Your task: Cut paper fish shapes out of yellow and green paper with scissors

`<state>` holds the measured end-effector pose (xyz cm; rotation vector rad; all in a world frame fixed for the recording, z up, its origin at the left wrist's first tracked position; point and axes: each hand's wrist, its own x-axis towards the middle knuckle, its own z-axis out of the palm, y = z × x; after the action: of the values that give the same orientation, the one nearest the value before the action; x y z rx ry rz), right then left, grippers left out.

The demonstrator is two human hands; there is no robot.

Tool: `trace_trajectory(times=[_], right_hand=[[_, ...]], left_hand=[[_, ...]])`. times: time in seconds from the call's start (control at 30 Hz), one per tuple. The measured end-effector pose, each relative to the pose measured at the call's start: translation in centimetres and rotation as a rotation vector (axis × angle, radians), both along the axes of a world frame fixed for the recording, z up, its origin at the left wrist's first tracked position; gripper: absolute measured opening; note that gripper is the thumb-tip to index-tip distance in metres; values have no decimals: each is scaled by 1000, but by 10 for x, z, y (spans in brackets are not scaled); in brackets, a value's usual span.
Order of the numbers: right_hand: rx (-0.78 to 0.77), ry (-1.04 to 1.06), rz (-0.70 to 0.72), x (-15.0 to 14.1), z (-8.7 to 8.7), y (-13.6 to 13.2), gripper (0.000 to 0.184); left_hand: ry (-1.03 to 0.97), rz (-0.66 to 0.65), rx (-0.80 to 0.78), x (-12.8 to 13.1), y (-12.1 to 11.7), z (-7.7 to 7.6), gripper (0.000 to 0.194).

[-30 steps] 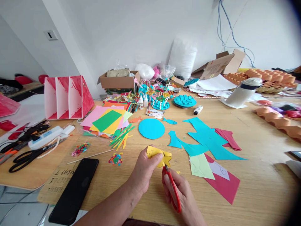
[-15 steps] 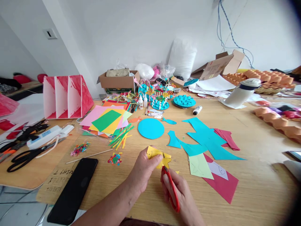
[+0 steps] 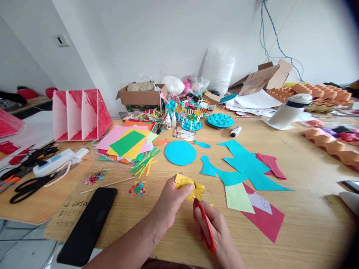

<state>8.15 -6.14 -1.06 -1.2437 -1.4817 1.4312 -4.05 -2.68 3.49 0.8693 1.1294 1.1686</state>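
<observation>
Between the thumb and fingers of my left hand (image 3: 175, 200) is a piece of yellow paper (image 3: 183, 181) with a fish drawn on it in dark line. My right hand (image 3: 214, 224) is closed around red-handled scissors (image 3: 208, 231), whose blades meet the paper's lower edge near the fish's tail. A small yellow scrap (image 3: 211, 205) shows just beyond my right hand. Past my hands lies a blue paper circle (image 3: 180, 152), with an orange paper fish (image 3: 161, 142) and a blue paper fish (image 3: 202, 144) behind it.
Blue paper offcuts (image 3: 246, 164) and a red sheet (image 3: 269, 220) lie to the right. On the left are a black phone (image 3: 88, 226), black scissors (image 3: 30, 188) and stacked coloured paper (image 3: 126, 144). Glue bottles (image 3: 168, 122) and a cardboard box (image 3: 141, 98) stand at the back.
The scissors and my right hand have shifted very slightly to the right. The yellow paper stays in my left hand, almost unmoved.
</observation>
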Motion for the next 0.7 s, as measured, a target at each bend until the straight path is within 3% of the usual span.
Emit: trace_trajectory(times=[0.7], right_hand=[[21, 28, 26, -2, 1, 0, 40]], left_hand=[[-19, -23, 50, 2, -3, -4, 13]])
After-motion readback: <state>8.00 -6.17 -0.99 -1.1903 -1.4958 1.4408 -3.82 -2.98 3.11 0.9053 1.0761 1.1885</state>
